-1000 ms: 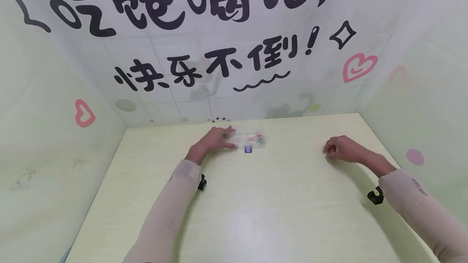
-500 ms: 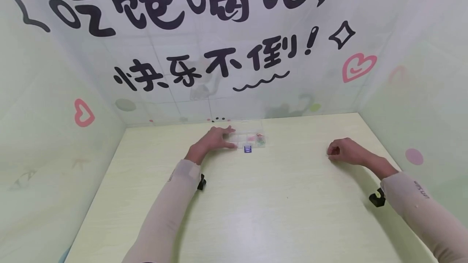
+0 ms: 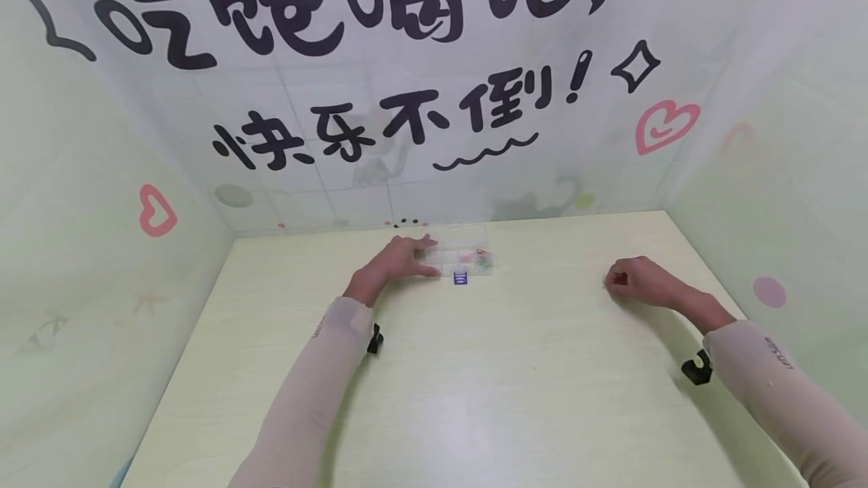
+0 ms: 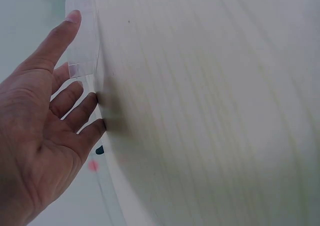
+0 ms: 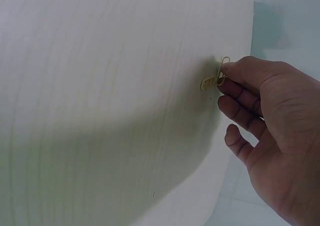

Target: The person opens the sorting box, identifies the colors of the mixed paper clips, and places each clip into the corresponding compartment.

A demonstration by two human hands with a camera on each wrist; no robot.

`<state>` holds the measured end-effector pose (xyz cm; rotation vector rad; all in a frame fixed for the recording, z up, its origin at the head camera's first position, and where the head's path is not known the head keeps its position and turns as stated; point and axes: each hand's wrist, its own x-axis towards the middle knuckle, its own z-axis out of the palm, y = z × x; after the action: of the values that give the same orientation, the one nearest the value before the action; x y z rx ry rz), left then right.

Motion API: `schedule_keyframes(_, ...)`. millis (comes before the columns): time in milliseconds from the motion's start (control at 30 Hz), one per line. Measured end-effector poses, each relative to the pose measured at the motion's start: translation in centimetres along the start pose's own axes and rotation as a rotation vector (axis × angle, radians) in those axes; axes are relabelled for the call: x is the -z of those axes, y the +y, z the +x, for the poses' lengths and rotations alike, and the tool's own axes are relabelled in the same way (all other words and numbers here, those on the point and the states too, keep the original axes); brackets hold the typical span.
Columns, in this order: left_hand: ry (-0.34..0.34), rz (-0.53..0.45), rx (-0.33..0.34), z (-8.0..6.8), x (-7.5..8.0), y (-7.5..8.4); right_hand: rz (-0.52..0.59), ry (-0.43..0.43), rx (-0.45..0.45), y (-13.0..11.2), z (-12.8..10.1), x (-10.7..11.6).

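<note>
Right wrist view: right hand has fingers curled, thumb and forefinger pinching a small yellowish paper clip at the table surface. Can't tell if the clip is fully clear of the wood or dragging on it. Grip sits on the clip's tip only, so it looks marginal: thin wire, could pivot or slip out and skid on the smooth top.

Head view: left hand lies flat, fingers straight, resting against the left end of the clear compartment box at the far edge of the table. It grips nothing, only steadies the box. The box is well apart from the right hand, so a long carry with a weak pinch is the main drop risk. The box is light; a nudge from the flat hand could slide it. A small blue item lies just in front of the box and could get knocked.
</note>
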<state>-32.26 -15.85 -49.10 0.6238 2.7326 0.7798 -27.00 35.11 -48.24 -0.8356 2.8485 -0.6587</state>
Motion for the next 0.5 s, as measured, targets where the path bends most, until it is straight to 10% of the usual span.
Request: schedule_keyframes(500,0.006,-0.020,-0.003,-0.1,0.1,0.1,0.006,-0.010,0.040,-2.1,1.9,0.1)
